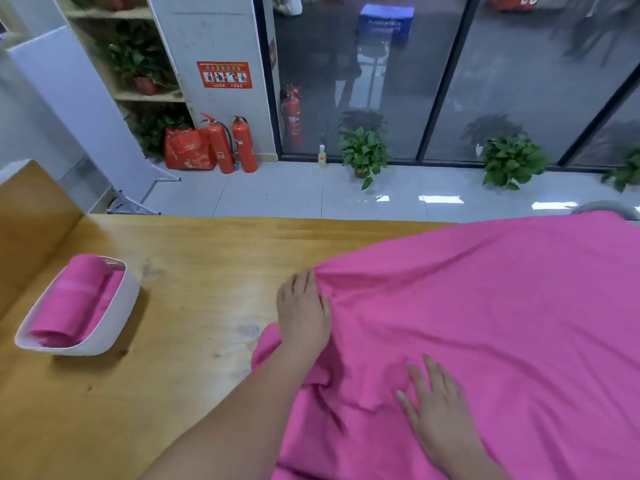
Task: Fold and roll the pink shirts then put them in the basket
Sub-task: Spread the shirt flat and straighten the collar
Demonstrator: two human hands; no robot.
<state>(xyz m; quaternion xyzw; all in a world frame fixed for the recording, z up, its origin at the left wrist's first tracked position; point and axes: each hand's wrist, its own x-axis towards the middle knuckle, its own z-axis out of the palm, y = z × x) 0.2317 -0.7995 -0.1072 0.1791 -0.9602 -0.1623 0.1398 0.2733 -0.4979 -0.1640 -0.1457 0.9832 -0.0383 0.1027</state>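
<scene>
While one rolled pink shirt (pixel 71 303) already lies in the white basket (pixel 130 299) at the left of the wooden worktop (pixel 194 306), we work on another: the spread pink shirt (pixel 502 306), loose and unfolded on the right. Our left hand (pixel 303 306) pinches its bunched near-left edge; our right hand (pixel 438 407) presses flat on the cloth, fingers straight. Folding looks barely started; rolling and basketing remain.
</scene>
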